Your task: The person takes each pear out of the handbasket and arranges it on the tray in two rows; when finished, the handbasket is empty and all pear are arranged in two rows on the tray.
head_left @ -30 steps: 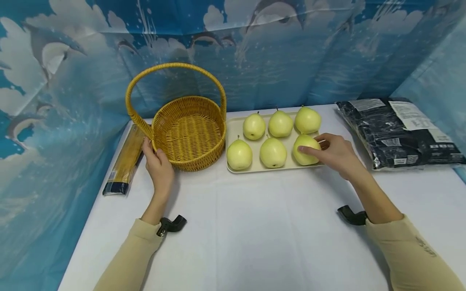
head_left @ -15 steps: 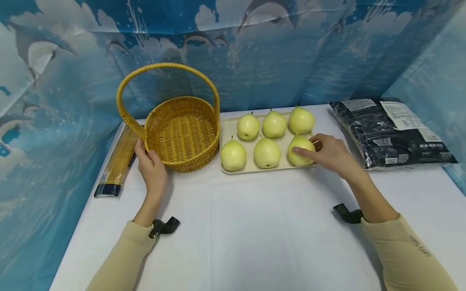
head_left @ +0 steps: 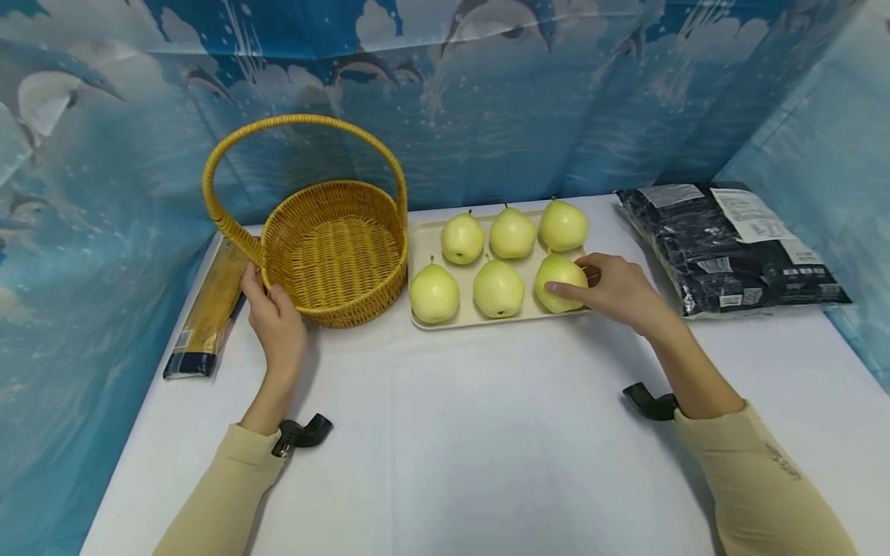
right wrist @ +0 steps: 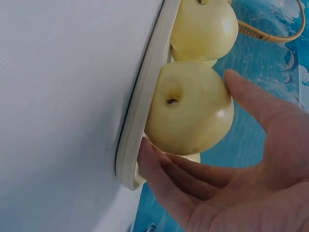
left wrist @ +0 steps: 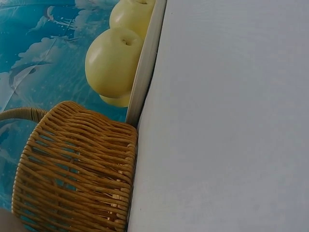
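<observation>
My left hand [head_left: 278, 326] holds the left side of a round wicker basket [head_left: 375, 297] with a tall arched handle, near the handle's base. No fruit lies in the basket. Most of that hand is out of the left wrist view, where the basket's woven wall [left wrist: 72, 169] shows. My right hand [head_left: 619, 289] grips the front right pear [head_left: 558, 279], pale green-yellow, with thumb and fingers on opposite sides. In the right wrist view this pear [right wrist: 190, 111] sits at the end of the cream tray [right wrist: 140, 116]. Several similar pears [head_left: 498, 289] stand in two rows on the tray.
A black plastic package [head_left: 730, 259] with white labels lies right of the tray. Left of the basket is a clear pack of spaghetti [head_left: 198, 328], partly hidden. A blue dolphin-print cloth [head_left: 487, 100] hangs behind the white-covered table [head_left: 459, 432].
The whole head view has shifted, so everything sits further left in it. Both hands keep their places on the basket and the pear.
</observation>
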A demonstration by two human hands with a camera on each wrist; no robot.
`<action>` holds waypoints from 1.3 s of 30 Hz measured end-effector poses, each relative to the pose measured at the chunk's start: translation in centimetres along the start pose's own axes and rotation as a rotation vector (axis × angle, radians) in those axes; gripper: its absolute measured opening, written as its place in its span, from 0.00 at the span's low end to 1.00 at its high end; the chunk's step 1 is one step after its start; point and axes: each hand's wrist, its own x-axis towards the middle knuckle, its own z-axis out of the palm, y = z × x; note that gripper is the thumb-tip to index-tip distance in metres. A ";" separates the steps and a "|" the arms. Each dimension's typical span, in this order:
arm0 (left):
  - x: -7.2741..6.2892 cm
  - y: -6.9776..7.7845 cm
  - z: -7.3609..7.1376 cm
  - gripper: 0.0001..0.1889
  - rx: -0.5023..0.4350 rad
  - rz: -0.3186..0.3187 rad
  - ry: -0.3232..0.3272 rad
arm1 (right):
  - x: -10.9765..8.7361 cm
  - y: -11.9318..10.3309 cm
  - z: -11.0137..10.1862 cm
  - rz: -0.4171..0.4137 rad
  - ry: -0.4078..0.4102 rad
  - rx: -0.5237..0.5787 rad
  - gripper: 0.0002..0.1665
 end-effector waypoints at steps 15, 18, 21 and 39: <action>-0.5 0.0 -1.0 0.27 0.010 -0.032 0.005 | -0.2 -0.9 0.6 -0.046 -0.013 0.145 0.56; -0.5 0.0 -1.1 0.27 0.007 -0.030 0.008 | -0.2 -0.9 0.8 -0.052 -0.021 0.152 0.55; -0.5 0.1 -1.2 0.28 0.002 -0.026 0.009 | -0.2 -0.9 0.9 -0.043 0.001 0.139 0.54; -1.4 4.4 -1.2 0.28 -0.046 -0.041 0.013 | -0.4 -1.2 -0.4 0.010 0.037 -0.032 0.61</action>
